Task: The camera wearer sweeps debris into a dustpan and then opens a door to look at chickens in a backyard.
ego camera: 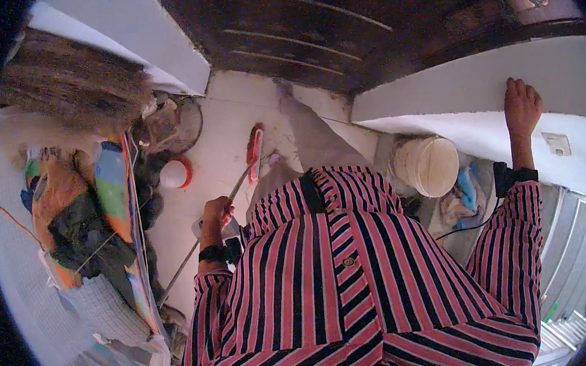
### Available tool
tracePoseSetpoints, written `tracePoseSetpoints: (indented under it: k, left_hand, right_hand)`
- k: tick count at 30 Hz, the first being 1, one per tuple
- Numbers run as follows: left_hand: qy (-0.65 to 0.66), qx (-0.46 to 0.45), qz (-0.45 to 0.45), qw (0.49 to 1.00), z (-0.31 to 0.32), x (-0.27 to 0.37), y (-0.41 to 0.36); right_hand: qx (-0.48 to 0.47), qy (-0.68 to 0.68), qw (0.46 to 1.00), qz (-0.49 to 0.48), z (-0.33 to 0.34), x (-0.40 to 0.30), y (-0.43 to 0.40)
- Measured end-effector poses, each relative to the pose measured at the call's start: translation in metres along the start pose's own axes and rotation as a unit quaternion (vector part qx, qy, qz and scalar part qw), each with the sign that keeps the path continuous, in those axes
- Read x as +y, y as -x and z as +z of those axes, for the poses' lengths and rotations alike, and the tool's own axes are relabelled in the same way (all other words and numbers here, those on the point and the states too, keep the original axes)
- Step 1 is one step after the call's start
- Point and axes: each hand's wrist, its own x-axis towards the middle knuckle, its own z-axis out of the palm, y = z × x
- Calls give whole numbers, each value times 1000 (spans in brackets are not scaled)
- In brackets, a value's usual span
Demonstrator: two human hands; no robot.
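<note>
My left hand (218,212) is closed around the long thin handle of a floor brush (256,152). The brush has a red and white head and dark red bristles, resting on the pale floor near my feet. Its handle runs back past my left forearm. On the right, my raised right hand (523,105) has curled fingers at the edge of a white wall; whether it grips anything there cannot be seen. A white container with a red rim (174,173) stands left of the brush.
A lidded whitish bucket (426,166) stands by the right wall, beside a blue and grey cloth (466,190). Draped clothes (84,215) and a round basket-like container (177,122) are at left. A dark wooden door (301,27) is ahead. A wall socket (557,144) is at right.
</note>
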Motion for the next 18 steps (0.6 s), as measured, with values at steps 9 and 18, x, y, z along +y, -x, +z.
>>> tracePoseSetpoints:
  k: [9, 18]
  left_hand:
    - [135, -61, -13, 989, 7, -17, 15]
    - [135, -48, -15, 990, 17, -21, 8]
  right_hand:
    - [20, 19, 1000, 14, 6, 1, 0]
    - [-1, 18, 1000, 2, 4, 5, 5]
